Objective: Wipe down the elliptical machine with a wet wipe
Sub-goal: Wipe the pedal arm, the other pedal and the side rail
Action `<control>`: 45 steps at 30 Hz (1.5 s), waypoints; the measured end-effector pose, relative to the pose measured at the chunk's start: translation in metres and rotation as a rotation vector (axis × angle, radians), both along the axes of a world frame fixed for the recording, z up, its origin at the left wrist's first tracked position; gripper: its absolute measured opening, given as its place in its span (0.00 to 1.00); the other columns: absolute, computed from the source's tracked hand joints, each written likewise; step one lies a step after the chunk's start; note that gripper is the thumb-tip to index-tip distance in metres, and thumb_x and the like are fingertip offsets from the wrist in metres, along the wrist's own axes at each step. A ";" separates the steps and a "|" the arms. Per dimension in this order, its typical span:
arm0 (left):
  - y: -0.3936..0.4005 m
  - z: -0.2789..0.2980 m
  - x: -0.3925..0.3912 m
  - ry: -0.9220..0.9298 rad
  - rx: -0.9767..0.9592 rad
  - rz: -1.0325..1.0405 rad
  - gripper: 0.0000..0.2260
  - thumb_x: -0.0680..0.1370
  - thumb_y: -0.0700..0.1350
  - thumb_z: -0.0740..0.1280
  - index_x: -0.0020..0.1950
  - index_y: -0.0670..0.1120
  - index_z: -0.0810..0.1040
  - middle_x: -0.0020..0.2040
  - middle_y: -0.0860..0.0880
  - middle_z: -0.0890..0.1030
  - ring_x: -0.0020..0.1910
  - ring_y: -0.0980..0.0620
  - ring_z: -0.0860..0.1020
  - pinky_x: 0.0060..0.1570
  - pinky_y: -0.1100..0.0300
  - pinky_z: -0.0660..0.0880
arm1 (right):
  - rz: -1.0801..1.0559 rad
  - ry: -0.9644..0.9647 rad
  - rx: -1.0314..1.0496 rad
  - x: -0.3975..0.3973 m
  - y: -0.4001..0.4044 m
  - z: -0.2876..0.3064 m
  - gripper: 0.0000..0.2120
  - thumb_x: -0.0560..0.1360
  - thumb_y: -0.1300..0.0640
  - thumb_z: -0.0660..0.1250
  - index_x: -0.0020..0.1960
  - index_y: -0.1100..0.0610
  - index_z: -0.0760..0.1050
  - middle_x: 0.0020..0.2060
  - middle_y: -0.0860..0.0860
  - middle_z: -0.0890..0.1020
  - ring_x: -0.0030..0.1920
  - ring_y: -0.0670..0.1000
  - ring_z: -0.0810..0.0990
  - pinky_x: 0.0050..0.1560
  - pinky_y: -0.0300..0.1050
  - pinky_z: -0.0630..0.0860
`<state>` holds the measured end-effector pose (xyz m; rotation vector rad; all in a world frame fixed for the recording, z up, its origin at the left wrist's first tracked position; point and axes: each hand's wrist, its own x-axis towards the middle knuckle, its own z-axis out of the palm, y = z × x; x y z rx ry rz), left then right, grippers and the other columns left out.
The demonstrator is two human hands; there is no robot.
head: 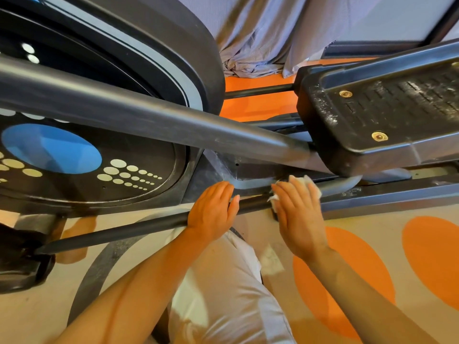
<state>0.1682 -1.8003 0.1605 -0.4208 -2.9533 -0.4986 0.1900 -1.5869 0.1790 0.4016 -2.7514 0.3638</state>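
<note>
Flat-fingered, pressing the wet wipe [301, 182] under the right hand [299, 214] onto the lower rail [250, 203], left hand [213, 212] spread there, likely for steadiness.

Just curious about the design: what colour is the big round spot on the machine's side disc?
Blue, on the black disc, with small pale dots beside it; seen in the head view.

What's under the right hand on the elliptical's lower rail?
A white wet wipe shows past the fingers of the right hand, pressed on the rail. The hand covers most of the wipe and the rail under it.
</note>
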 end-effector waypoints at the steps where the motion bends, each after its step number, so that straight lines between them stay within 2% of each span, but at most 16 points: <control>1: 0.000 -0.001 0.000 -0.019 0.012 -0.001 0.25 0.82 0.55 0.50 0.57 0.40 0.81 0.51 0.43 0.84 0.48 0.45 0.83 0.48 0.55 0.80 | 0.037 -0.011 0.005 0.002 -0.001 -0.003 0.20 0.83 0.52 0.52 0.68 0.58 0.74 0.64 0.53 0.76 0.72 0.58 0.67 0.77 0.58 0.52; 4: -0.003 -0.006 0.001 -0.044 0.053 0.038 0.31 0.81 0.60 0.45 0.63 0.41 0.80 0.58 0.43 0.82 0.56 0.43 0.81 0.56 0.52 0.77 | 0.053 0.017 0.084 -0.002 0.019 -0.002 0.20 0.83 0.52 0.53 0.70 0.58 0.73 0.65 0.54 0.76 0.71 0.58 0.68 0.78 0.53 0.50; 8: -0.003 -0.010 -0.001 -0.001 0.050 0.045 0.30 0.82 0.59 0.46 0.61 0.40 0.80 0.56 0.43 0.83 0.53 0.43 0.82 0.54 0.51 0.79 | -0.007 0.043 0.100 -0.010 0.061 0.010 0.21 0.84 0.52 0.49 0.65 0.61 0.74 0.61 0.57 0.76 0.65 0.61 0.72 0.71 0.55 0.60; 13: -0.003 -0.011 -0.002 -0.051 0.021 0.057 0.38 0.80 0.65 0.38 0.65 0.43 0.78 0.60 0.44 0.81 0.58 0.45 0.80 0.59 0.51 0.78 | -0.093 0.090 0.045 -0.007 0.049 0.010 0.16 0.82 0.56 0.53 0.59 0.63 0.75 0.56 0.58 0.76 0.60 0.62 0.72 0.69 0.58 0.62; 16: -0.003 -0.013 -0.004 -0.055 0.000 0.062 0.34 0.81 0.62 0.41 0.67 0.44 0.77 0.62 0.45 0.80 0.60 0.45 0.79 0.61 0.52 0.77 | -0.120 0.062 -0.002 -0.002 0.022 0.005 0.15 0.82 0.55 0.53 0.58 0.61 0.76 0.56 0.56 0.76 0.62 0.62 0.72 0.72 0.61 0.60; 20: -0.004 -0.014 -0.004 -0.073 0.019 0.065 0.42 0.78 0.67 0.33 0.68 0.44 0.77 0.63 0.45 0.80 0.61 0.45 0.79 0.61 0.50 0.77 | -0.034 0.030 -0.008 0.007 -0.007 -0.003 0.17 0.83 0.54 0.55 0.63 0.61 0.76 0.60 0.55 0.77 0.68 0.59 0.70 0.75 0.60 0.56; 23: -0.003 -0.014 -0.002 0.030 0.027 0.042 0.33 0.83 0.62 0.44 0.60 0.41 0.82 0.56 0.43 0.84 0.53 0.42 0.83 0.52 0.49 0.81 | 0.011 0.025 0.065 0.007 -0.009 -0.008 0.17 0.82 0.55 0.57 0.67 0.59 0.74 0.63 0.54 0.76 0.70 0.59 0.70 0.76 0.59 0.54; 25: -0.002 -0.016 -0.002 0.105 0.027 0.046 0.27 0.83 0.58 0.51 0.57 0.40 0.83 0.53 0.42 0.85 0.50 0.42 0.84 0.48 0.50 0.81 | 0.052 0.015 0.127 0.005 0.004 -0.010 0.21 0.78 0.61 0.65 0.70 0.57 0.72 0.66 0.54 0.75 0.71 0.58 0.69 0.77 0.57 0.51; 27: -0.002 -0.016 -0.002 0.139 0.031 0.042 0.27 0.83 0.57 0.50 0.57 0.40 0.82 0.53 0.42 0.84 0.51 0.42 0.84 0.49 0.50 0.80 | 0.025 0.000 0.157 0.000 0.023 -0.006 0.26 0.73 0.65 0.70 0.70 0.58 0.72 0.65 0.54 0.76 0.71 0.59 0.69 0.78 0.55 0.49; 30: -0.003 -0.016 -0.003 0.151 0.030 0.033 0.31 0.85 0.58 0.44 0.58 0.40 0.81 0.55 0.42 0.84 0.53 0.42 0.83 0.52 0.50 0.80 | -0.068 0.001 0.140 -0.003 0.049 0.007 0.17 0.81 0.57 0.58 0.67 0.59 0.74 0.62 0.56 0.76 0.69 0.60 0.69 0.75 0.58 0.55; 32: -0.002 -0.016 -0.004 0.159 0.012 0.034 0.29 0.85 0.57 0.46 0.58 0.41 0.81 0.55 0.42 0.84 0.53 0.42 0.83 0.52 0.49 0.80 | -0.096 0.004 0.132 -0.002 0.054 0.012 0.18 0.82 0.55 0.52 0.65 0.59 0.74 0.61 0.56 0.75 0.67 0.61 0.70 0.73 0.60 0.59; 37: -0.002 -0.013 -0.002 0.167 -0.021 0.060 0.22 0.81 0.54 0.55 0.56 0.41 0.83 0.53 0.42 0.84 0.51 0.42 0.84 0.52 0.49 0.80 | -0.228 -0.029 0.092 0.001 0.017 0.005 0.16 0.81 0.55 0.54 0.63 0.58 0.74 0.61 0.56 0.75 0.69 0.63 0.68 0.73 0.65 0.54; 39: -0.004 -0.014 -0.003 0.167 -0.053 0.028 0.24 0.82 0.54 0.53 0.56 0.41 0.83 0.53 0.42 0.84 0.52 0.42 0.84 0.57 0.48 0.77 | -0.152 -0.041 0.140 0.006 -0.015 -0.004 0.15 0.79 0.55 0.59 0.64 0.56 0.74 0.61 0.55 0.75 0.68 0.62 0.69 0.74 0.63 0.51; 41: -0.006 -0.015 -0.004 0.159 -0.075 -0.018 0.28 0.84 0.55 0.47 0.57 0.40 0.82 0.54 0.42 0.84 0.55 0.41 0.83 0.64 0.46 0.70 | -0.067 -0.055 0.195 0.010 -0.041 -0.010 0.15 0.77 0.57 0.67 0.63 0.56 0.75 0.59 0.55 0.76 0.67 0.61 0.71 0.74 0.62 0.52; 43: -0.009 -0.018 -0.005 0.166 -0.079 -0.031 0.31 0.85 0.56 0.43 0.58 0.40 0.82 0.55 0.41 0.83 0.56 0.41 0.82 0.66 0.45 0.66 | -0.044 -0.059 0.205 0.010 -0.049 -0.011 0.13 0.79 0.54 0.63 0.63 0.55 0.75 0.58 0.53 0.77 0.65 0.60 0.72 0.74 0.61 0.52; 45: -0.010 -0.019 -0.006 0.191 -0.049 -0.036 0.31 0.85 0.56 0.43 0.58 0.40 0.82 0.56 0.41 0.83 0.57 0.40 0.81 0.66 0.43 0.66 | 0.010 -0.069 0.186 0.008 -0.042 -0.008 0.16 0.81 0.53 0.57 0.65 0.54 0.75 0.59 0.51 0.77 0.66 0.58 0.72 0.74 0.60 0.53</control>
